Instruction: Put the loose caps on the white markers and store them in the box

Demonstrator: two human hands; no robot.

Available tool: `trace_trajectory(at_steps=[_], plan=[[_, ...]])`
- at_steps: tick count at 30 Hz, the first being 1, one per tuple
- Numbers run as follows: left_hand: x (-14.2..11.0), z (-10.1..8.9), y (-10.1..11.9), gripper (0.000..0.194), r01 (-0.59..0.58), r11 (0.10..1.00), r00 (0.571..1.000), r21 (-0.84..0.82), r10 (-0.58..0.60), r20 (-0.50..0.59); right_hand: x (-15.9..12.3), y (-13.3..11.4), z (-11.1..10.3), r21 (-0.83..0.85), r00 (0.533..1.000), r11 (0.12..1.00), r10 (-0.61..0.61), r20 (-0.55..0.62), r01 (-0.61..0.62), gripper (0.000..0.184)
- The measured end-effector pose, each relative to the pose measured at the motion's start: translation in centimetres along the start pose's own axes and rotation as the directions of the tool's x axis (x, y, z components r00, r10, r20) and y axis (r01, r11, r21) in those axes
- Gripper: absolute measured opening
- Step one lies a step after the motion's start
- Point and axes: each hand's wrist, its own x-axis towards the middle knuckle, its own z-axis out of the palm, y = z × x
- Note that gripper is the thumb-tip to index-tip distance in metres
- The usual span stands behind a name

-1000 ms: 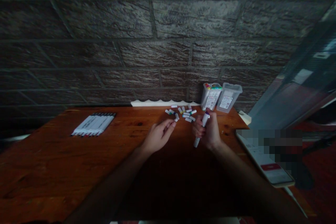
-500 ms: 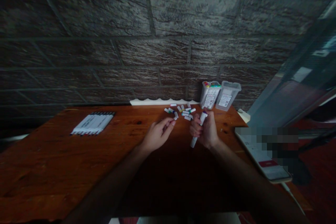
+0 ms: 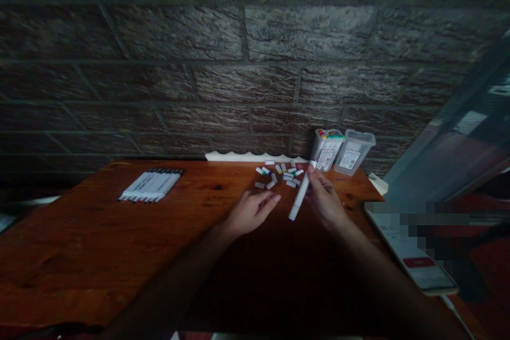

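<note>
Head view, as we log it: right hand closed on a white marker, held at its upper end, slanted, lower tip off the wooden table, probably for a free end to work on. Left hand loose and empty, fingers half curled, just beside the marker. Loose caps scattered behind both hands. Two clear tubs against the brick wall, one holding markers. Row of markers lying well apart, left

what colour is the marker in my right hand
White: the marker held in the right hand has a white barrel, seen in the head view.
</note>
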Motion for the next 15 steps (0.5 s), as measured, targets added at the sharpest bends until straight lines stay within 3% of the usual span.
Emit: trace_trajectory(at_steps=[5,11,15], plan=[[-0.1,0.3,0.0,0.034,0.004,1.000,1.000,0.031,-0.005,0.029,0.2,-0.3,-0.5,-0.001,0.998,0.999,-0.035,0.053,0.035,0.031],[0.0,0.2,-0.6,0.030,0.049,0.999,0.997,0.010,-0.048,-0.068,0.2,-0.1,-0.4,-0.077,0.997,0.995,-0.070,0.014,0.071,0.032],[0.0,0.3,-0.8,0.031,0.086,0.996,0.989,-0.011,-0.086,-0.116,0.3,-1.9,-1.0,-0.183,0.974,0.964,-0.209,-0.090,0.190,0.037]])
